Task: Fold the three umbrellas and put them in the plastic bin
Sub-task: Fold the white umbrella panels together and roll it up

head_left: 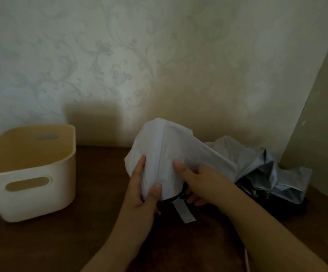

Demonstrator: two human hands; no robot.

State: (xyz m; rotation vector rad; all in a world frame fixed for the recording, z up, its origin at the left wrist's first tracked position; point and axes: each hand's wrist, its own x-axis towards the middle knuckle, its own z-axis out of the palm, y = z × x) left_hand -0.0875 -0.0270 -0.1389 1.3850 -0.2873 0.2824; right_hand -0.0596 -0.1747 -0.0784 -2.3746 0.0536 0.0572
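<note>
- Nearest the camera, two bare forearms run up from the bottom edge of the frame to the centre, where both hands hold a pale umbrella (171, 154) just above the dark worktop (80, 242).
- The left hand (139, 193) grips the canopy's lower left edge: thumb pressed on the front of the cloth, the other fingers (139, 165) lying up its side, so it is clamped on the fabric.
- The right hand (200, 181) grips the bundle from the right, thumb laid flat across the front, its other fingers curled behind and mostly hidden.
- A closing strap (184, 212) hangs loose below the hands, so I judge the wrapping is not finished.
- To do this step well, smooth each panel flat along its seam, roll all the folds one way around the shaft, and keep the left thumb pinning the roll while the right hand brings the strap round.
- Keep the cloth taut; slack pleats will bulge and the strap may not reach its fastening.
- To the right, at mid-height, a crumpled grey-blue umbrella (273, 173) lies on the worktop, touching or just behind the held one. Something dark sits beneath it; I cannot tell whether that is a third umbrella.
- The plastic bin (31, 193) stands on the left of the frame, well apart from the hands, with nothing visible inside.
</note>
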